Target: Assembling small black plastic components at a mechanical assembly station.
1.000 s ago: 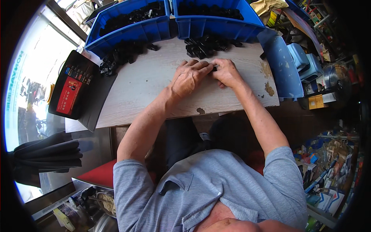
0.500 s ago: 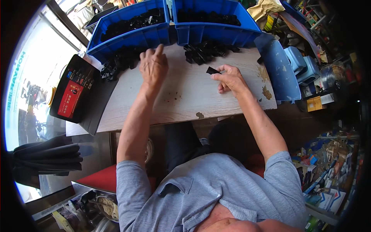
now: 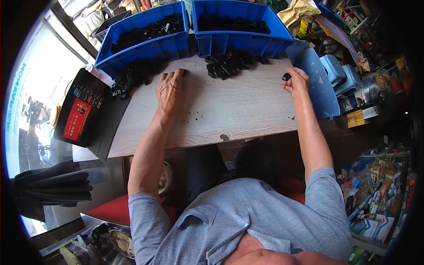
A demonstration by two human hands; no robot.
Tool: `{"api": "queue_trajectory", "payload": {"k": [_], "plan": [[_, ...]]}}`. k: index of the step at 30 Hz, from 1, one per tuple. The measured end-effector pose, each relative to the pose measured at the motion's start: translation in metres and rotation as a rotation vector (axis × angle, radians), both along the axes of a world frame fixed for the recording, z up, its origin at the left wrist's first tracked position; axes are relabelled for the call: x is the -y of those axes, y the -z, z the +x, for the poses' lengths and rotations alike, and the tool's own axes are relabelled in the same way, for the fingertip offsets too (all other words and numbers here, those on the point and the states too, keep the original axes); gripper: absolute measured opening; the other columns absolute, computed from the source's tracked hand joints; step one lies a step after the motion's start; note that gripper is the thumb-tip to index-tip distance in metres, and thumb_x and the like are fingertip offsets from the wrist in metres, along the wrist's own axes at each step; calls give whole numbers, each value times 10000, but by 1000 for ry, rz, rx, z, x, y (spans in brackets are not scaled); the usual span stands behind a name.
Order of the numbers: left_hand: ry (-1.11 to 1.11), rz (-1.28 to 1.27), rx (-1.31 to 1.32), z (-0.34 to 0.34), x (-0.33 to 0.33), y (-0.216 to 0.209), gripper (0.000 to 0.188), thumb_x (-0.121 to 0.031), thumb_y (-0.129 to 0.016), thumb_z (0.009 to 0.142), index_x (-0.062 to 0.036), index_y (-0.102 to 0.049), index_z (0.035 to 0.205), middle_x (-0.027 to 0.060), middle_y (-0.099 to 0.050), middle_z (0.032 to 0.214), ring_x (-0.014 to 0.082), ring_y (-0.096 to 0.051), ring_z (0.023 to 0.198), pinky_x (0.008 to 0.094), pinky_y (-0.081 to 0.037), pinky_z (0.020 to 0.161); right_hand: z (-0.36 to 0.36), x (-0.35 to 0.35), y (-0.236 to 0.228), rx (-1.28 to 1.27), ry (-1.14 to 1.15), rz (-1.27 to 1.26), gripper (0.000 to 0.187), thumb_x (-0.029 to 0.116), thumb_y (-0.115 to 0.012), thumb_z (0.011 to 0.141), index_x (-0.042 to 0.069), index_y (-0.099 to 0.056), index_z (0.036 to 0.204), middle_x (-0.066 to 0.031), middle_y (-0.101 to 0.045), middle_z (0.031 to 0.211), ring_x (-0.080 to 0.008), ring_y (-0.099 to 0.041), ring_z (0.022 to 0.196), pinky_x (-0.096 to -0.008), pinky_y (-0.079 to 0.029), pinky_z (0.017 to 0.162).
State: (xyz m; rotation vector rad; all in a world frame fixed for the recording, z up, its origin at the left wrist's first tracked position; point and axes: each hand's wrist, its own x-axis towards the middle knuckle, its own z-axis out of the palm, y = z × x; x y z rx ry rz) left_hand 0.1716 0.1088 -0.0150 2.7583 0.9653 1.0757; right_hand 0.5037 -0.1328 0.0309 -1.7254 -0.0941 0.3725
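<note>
My left hand [image 3: 169, 92] is over the left part of the table, its fingers bent down on a small black plastic piece [image 3: 184, 71] that pokes out at the fingertips. At the table's right edge, my right hand [image 3: 298, 81] pinches another small black plastic part [image 3: 286, 77], beside a light blue bin [image 3: 319, 90]. A loose pile of black parts [image 3: 134, 77] lies left of my left hand. Between the hands, farther back, lies a second pile [image 3: 229, 64]. The exact shape of the held pieces is partly hidden by my fingers.
Two blue crates, one at left [image 3: 145, 56] and one at right [image 3: 243, 40], hold many black parts along the table's back. A dark device with a red screen [image 3: 78, 115] stands at the left. Light blue stools [image 3: 342, 73] and clutter sit beyond the right bin.
My right hand has moved right with its black part, from above the table to beside the light blue bin. My left hand has lowered its fingers onto a black piece.
</note>
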Motion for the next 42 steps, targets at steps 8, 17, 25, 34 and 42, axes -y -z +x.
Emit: {"api": "queue_trajectory", "payload": {"k": [8, 17, 25, 34, 42], "plan": [[-55, -89, 97, -5, -6, -1, 219, -133, -679, 868, -91, -720, 1079, 120, -715, 1021, 346, -645, 961, 436, -509, 872, -14, -45, -2, 35, -208, -123, 363, 214, -767, 853, 65, -658, 1166, -81, -573, 747, -191, -619, 570, -329, -588, 507], [-98, -31, -16, 3, 1, -4, 225, -182, -676, 895, -80, -725, 1088, 126, -697, 1033, 344, -623, 1004, 434, -513, 865, -21, -74, -5, 184, -262, -312, 271, 234, -771, 861, 100, -715, 1090, -24, -623, 774, -119, -538, 523, -282, -521, 460], [-148, -30, 56, 3, -8, -6, 241, -258, -626, 950, -51, -736, 893, 147, -683, 913, 354, -631, 880, 447, -496, 812, -20, -63, 10, 180, -372, -239, 151, 163, -766, 848, 93, -715, 972, -2, -622, 772, -83, -528, 520, -252, -506, 461], [-66, -13, 50, 2, -5, -4, 211, -202, -640, 930, -68, -743, 1057, 135, -705, 1002, 344, -635, 946, 452, -501, 853, -39, -44, 5, 140, -398, -188, 337, 141, -768, 848, 49, -658, 1153, -10, -607, 702, -83, -558, 553, -253, -507, 466], [-210, -136, 35, -3, -16, -7, 199, -189, -635, 921, -84, -747, 1047, 132, -709, 976, 350, -638, 929, 449, -501, 851, -41, -53, 1, 211, -395, -306, 382, 129, -769, 836, 13, -665, 1185, -64, -653, 793, -95, -543, 507, -262, -487, 434]]}}
